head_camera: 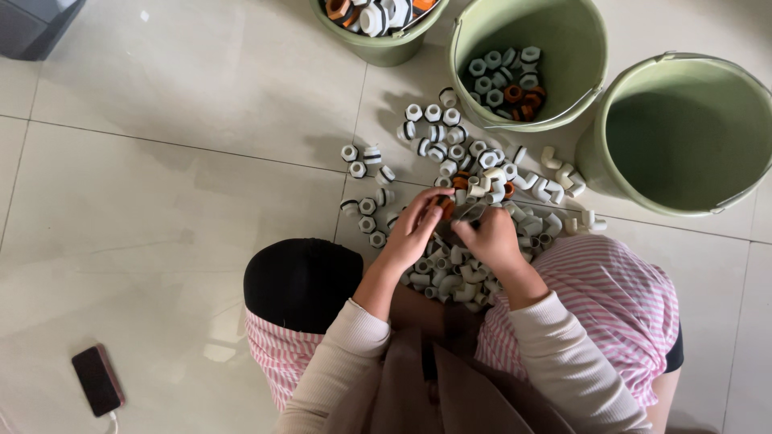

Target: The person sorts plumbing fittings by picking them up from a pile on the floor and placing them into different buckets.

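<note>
Plastic pipe fittings (462, 265), white and grey with some orange pieces among them, lie heaped on the tiled floor (161, 201) between my knees and spread out toward twelve o'clock.

Item 1, hands. My left hand (414, 227) has its fingers curled narrow around a small orange fitting (445, 206) at the top of the heap. My right hand (490, 237) is closed on a grey fitting (473, 212) just beside it; the two pieces nearly touch, and I cannot tell whether they are joined.

Item 2, sorted stock. A middle green bucket (563, 48) at one o'clock holds a shallow layer of grey nuts with a few orange ones. A left green bucket (378, 50) at twelve o'clock, mostly cut off by the frame edge, holds larger white and orange parts. A right green bucket (683, 137) at two o'clock shows only its bare bottom.

Item 3, loose stock. White hexagonal nuts (366, 205) stand scattered at eleven o'clock of the hands; white elbow pieces (555, 181) lie near the right bucket.

Item 4, progress, by my judgement. Early to middle: a small share sits in buckets, one bucket is unused, and most of the pile is left on the floor.

Item 5, other. A dark phone (96, 379) with a cable lies at eight o'clock.
</note>
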